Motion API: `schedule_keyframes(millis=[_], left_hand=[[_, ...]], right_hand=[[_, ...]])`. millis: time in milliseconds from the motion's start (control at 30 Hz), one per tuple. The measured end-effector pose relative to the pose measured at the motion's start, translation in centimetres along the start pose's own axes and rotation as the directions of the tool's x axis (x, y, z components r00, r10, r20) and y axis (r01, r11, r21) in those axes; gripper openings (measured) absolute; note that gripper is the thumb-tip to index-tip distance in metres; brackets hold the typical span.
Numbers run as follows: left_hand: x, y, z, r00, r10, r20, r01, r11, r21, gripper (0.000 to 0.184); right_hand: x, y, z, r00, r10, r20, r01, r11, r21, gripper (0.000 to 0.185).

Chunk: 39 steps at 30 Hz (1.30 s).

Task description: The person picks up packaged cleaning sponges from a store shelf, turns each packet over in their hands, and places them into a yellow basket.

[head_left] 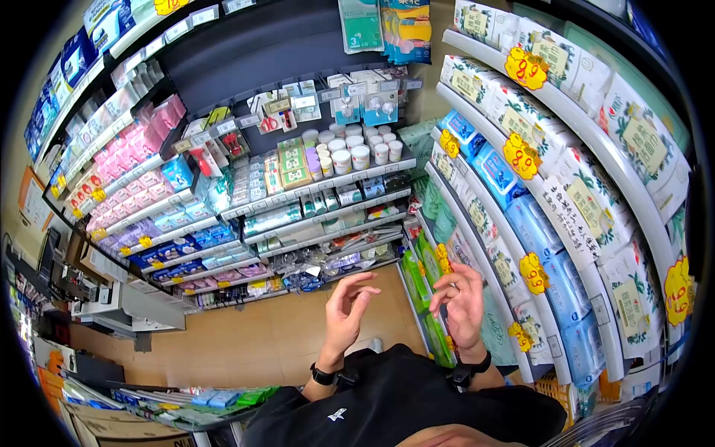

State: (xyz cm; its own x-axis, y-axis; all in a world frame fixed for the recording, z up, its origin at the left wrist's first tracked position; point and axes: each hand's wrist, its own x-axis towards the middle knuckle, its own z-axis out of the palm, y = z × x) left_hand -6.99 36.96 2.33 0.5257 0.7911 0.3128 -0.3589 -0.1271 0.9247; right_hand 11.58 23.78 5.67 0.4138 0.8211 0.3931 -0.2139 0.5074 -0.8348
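Note:
My left hand is raised in front of my chest, fingers loosely curved and the thumb apart, with nothing in it. Level with it on the right, my right hand is up too, its fingers bent but apart and holding nothing. Each wrist has a black strap. Behind the right hand, green packages stand on the low shelf; I cannot tell whether the fingers touch anything there. The left hand is over the tan floor, nearest to the bottom shelf's plastic-wrapped goods.
White tissue packs and blue wipe packs fill the curved shelves at right, with yellow price tags. Ahead, shelves hold white jars and hanging scissors. Pink packs line the left shelves. A counter stands further left.

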Motion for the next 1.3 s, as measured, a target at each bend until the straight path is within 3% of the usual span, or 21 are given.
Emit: schedule_keyframes(millis=[167, 367, 567, 767, 933, 1033, 1100, 1167, 1233, 1267, 1300], left_hand=[[3.9, -1.3, -2.6, 0.999, -0.020, -0.039, 0.019, 1.000, -0.017, 0.029], [11.3, -1.4, -2.1, 0.999, -0.042, 0.020, 0.043, 0.999, -0.029, 0.028], [20.4, -1.6, -0.6, 0.996, 0.087, 0.009, -0.086, 0.993, -0.083, 0.025], [31.5, -1.1, 1.7, 0.971, 0.206, 0.121, -0.208, 0.978, 0.006, 0.024], [44.8, -2.3, 4.3, 0.972, 0.217, 0.085, -0.224, 0.972, 0.076, 0.023], [52.0, -4.2, 5.7, 0.962, 0.265, 0.065, -0.271, 0.955, 0.123, 0.025], [55.8, -5.1, 6.8, 0.946, 0.325, 0.014, -0.310, 0.887, 0.342, 0.028], [59.3, -6.5, 7.6, 0.926, 0.376, 0.015, -0.361, 0.875, 0.323, 0.035], [61.4, -6.9, 8.6, 0.914, 0.401, -0.056, -0.332, 0.822, 0.462, 0.044], [62.8, -7.5, 8.7, 0.899, 0.437, -0.035, -0.340, 0.746, 0.573, 0.058], [63.6, -7.9, 9.0, 0.898, 0.439, -0.032, -0.344, 0.745, 0.572, 0.058]], right_hand=[[2.3, 2.5, 0.6, 0.994, 0.033, -0.103, -0.040, 0.997, -0.064, 0.070], [4.7, 3.6, -0.7, 0.993, -0.008, -0.115, 0.008, 1.000, 0.000, 0.065], [8.4, 4.4, -2.0, 0.992, -0.043, -0.120, 0.046, 0.999, 0.020, 0.064], [13.8, 5.9, -4.4, 0.987, -0.115, -0.114, 0.117, 0.993, 0.010, 0.063], [18.6, 6.6, -6.3, 0.977, -0.200, -0.078, 0.203, 0.979, 0.033, 0.060], [21.1, 7.0, -7.5, 0.976, -0.209, -0.062, 0.211, 0.977, 0.026, 0.059], [22.5, 7.2, -8.3, 0.981, -0.186, -0.056, 0.187, 0.982, 0.012, 0.059], [23.5, 7.5, -9.2, 0.981, -0.187, -0.044, 0.187, 0.982, 0.014, 0.059], [24.2, 7.7, -10.0, 0.981, -0.190, -0.042, 0.191, 0.981, 0.024, 0.059], [24.5, 7.8, -10.3, 0.980, -0.193, -0.046, 0.193, 0.981, 0.016, 0.058], [24.8, 7.8, -10.7, 0.979, -0.197, -0.047, 0.198, 0.980, 0.015, 0.058]])
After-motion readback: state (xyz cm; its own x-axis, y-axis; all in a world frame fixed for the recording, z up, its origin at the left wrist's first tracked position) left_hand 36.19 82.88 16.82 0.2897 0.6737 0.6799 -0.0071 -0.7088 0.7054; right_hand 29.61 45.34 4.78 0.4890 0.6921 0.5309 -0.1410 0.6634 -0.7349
